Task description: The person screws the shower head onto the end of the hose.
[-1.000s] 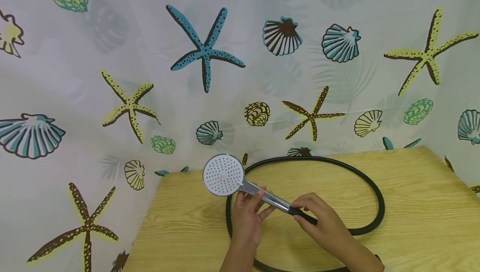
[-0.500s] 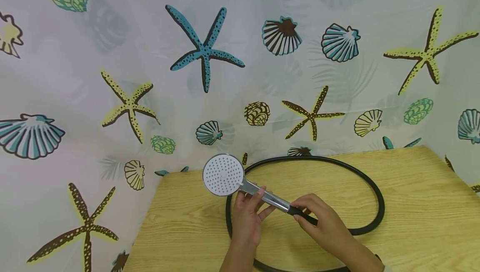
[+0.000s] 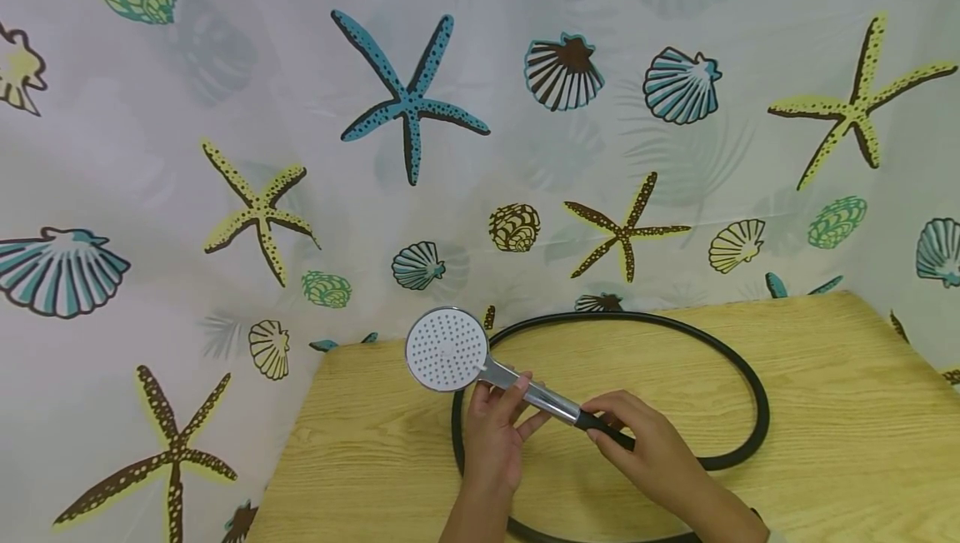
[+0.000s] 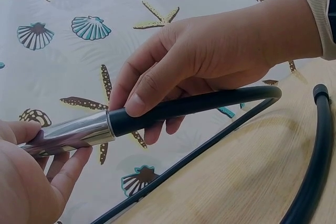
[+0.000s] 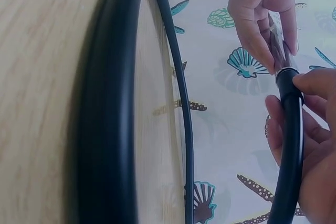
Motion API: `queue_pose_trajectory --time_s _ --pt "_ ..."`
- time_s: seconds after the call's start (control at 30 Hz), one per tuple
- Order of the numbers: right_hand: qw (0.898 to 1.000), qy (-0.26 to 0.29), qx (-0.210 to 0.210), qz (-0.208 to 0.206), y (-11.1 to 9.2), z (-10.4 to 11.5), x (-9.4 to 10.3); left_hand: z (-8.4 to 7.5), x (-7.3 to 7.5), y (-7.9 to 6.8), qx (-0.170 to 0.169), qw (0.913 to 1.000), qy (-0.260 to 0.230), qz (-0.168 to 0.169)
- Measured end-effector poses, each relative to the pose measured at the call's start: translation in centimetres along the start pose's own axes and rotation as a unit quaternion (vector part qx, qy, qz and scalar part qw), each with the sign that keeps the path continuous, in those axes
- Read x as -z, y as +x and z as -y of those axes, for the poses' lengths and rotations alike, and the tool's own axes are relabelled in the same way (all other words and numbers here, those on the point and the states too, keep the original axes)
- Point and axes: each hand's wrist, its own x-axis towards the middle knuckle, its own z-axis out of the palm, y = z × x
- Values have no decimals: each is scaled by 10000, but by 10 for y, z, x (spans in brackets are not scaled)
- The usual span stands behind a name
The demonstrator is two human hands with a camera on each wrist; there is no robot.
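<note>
A chrome shower head with a round white dotted face is held above the table, tilted with its face up and to the left. My left hand grips its chrome handle between thumb and fingers. At the handle's lower end, my right hand pinches the black end of the shower hose. In the left wrist view this black end meets the chrome rim, the right thumb on top and the fingertips beneath. From there the hose runs back past the right hand.
The black hose lies in a wide loop on the wooden table. Its other end shows on the wood in the left wrist view. Behind the table hangs a white curtain printed with shells and starfish.
</note>
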Motion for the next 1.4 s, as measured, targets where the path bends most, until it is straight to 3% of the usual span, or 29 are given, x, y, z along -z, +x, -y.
queue_pose_trajectory --time_s 0.87,1.13,1.4 --pt "9971 114 -391 636 0 -2 -1 -2 1 -1 10 10000 -35 -11" --pt "9994 85 -114 315 0 -3 -2 -1 1 -1 21 10000 38 -20" --pt "9970 -236 681 -287 0 -5 -4 1 2 1 50 10000 -60 -57"
